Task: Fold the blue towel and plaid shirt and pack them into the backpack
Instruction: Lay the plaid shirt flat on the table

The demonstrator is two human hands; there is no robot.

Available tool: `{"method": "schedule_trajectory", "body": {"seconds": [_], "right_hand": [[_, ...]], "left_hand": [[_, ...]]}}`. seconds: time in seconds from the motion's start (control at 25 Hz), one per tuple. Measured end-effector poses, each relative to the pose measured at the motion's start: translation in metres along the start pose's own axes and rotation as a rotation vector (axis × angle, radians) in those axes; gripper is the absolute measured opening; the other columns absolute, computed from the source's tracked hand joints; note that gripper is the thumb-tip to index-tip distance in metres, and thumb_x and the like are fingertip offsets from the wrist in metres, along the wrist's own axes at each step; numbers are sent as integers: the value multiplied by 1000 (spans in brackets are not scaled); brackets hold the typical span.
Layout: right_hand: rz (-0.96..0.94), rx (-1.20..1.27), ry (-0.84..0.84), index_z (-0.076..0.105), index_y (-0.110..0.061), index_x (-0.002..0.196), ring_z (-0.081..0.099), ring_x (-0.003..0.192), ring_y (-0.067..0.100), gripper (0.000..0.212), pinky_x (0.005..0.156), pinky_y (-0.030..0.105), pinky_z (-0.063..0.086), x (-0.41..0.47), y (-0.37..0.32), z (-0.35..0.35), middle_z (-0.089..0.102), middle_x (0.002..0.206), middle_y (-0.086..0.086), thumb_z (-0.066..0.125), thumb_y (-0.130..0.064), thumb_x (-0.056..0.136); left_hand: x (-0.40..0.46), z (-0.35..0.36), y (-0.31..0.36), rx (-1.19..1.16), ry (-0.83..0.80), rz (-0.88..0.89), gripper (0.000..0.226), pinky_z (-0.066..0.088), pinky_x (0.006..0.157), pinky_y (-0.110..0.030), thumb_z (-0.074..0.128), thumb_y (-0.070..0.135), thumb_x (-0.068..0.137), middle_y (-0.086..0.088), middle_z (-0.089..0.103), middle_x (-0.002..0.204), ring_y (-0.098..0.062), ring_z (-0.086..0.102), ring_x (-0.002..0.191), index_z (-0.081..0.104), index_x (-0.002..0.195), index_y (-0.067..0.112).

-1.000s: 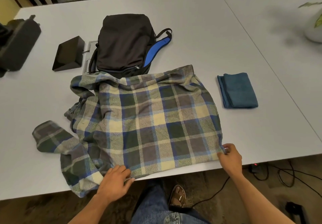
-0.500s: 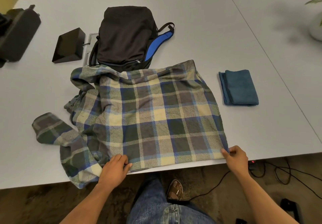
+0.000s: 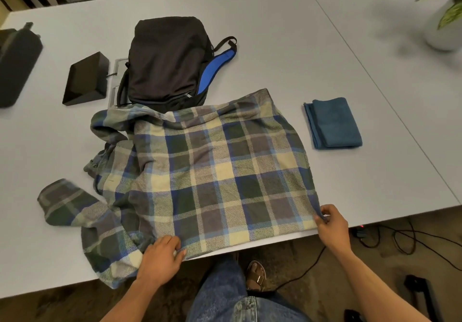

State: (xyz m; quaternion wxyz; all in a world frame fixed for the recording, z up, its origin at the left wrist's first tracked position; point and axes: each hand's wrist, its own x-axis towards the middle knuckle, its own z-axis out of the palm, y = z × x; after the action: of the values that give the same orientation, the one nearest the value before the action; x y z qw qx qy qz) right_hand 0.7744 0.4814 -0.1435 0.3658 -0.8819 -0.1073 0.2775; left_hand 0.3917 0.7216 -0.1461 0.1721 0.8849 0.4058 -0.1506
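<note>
Grey tabletop fills the view, with chairs at its far edge and cables on the floor below the near edge. We note the plaid shirt spread back-up across the near half, its hem along the table's near edge and its collar end lapping the base of the backpack. One sleeve trails loose to the left, bunched and unfolded. The blue towel lies already folded just right of the shirt, apart from it.

The left hand rests on the hem at lower left, fingers curled over the cloth; we cannot tell whether it truly grips. The right hand pinches the lower right corner of the hem between thumb and fingers.

We judge the shirt's long axis runs away from the person, hem to collar, with both hands at the near end. A fold would likely carry the right side leftward, or the hem up toward the collar. The loose left sleeve is nearest the left hand and needs tucking first. The backpack's zip appears closed.
</note>
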Motion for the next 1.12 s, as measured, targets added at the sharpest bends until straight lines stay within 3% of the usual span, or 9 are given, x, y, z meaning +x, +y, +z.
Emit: {"method": "schedule_trajectory", "body": {"seconds": [0.08, 0.32, 0.56, 0.68, 0.84, 0.96, 1.04, 1.12], "right_hand": [[0, 1, 22, 57, -14, 107, 60, 90, 24, 19, 75, 34, 49, 3, -6, 1, 62, 97, 4, 63, -5, 91], [18, 33, 78, 54, -17, 127, 61, 88, 18, 39, 76, 31, 51, 14, -26, 4, 63, 101, 2, 68, -16, 91], [11, -9, 103, 53, -15, 134, 61, 101, 20, 47, 89, 36, 52, 13, -30, 13, 64, 116, 5, 67, -9, 90], [32, -14, 113, 54, -14, 135, 61, 102, 21, 47, 91, 36, 51, 17, -31, 15, 64, 117, 6, 66, -9, 90], [63, -4, 97, 53, -13, 136, 61, 96, 17, 49, 87, 29, 49, 19, -29, 13, 63, 106, 0, 66, -7, 89], [87, 13, 82, 53, -14, 138, 60, 94, 13, 51, 93, 35, 53, 23, -24, 13, 68, 111, 4, 67, -9, 89], [90, 27, 73, 54, -15, 137, 61, 91, 11, 50, 87, 29, 53, 27, -23, 12, 68, 108, 3, 68, -14, 90], [91, 23, 52, 57, -17, 134, 60, 80, 6, 45, 73, 14, 47, 30, -24, 9, 67, 95, -4, 69, -19, 91]], "left_hand": [[11, -3, 1, 36, 11, 62, 20, 39, 76, -28, 45, 52, 90, 14, 50, 89, -10, 49, 88, 52, 88, 33], [72, -30, 28, -45, 115, 316, 32, 40, 68, -24, 40, 46, 88, 12, 53, 84, -10, 51, 76, 64, 86, 25], [162, -74, 83, -66, 51, 526, 15, 48, 84, -33, 59, 31, 93, 7, 57, 101, -13, 54, 93, 63, 103, 21], [209, -92, 117, -52, 21, 601, 23, 43, 91, -34, 60, 29, 93, 1, 57, 114, -18, 52, 107, 61, 114, 18], [260, -105, 166, 15, 38, 724, 27, 43, 91, -39, 61, 27, 92, -2, 56, 120, -24, 53, 111, 60, 117, 16], [285, -113, 208, 41, 46, 762, 35, 38, 99, -38, 61, 27, 92, -1, 52, 133, -23, 47, 122, 56, 126, 18], [298, -114, 233, 100, 29, 784, 49, 34, 105, -40, 62, 28, 92, -2, 44, 146, -23, 40, 132, 49, 138, 18], [307, -109, 256, 158, -27, 790, 63, 29, 110, -41, 65, 28, 91, 1, 33, 155, -22, 31, 140, 37, 147, 21]]}}
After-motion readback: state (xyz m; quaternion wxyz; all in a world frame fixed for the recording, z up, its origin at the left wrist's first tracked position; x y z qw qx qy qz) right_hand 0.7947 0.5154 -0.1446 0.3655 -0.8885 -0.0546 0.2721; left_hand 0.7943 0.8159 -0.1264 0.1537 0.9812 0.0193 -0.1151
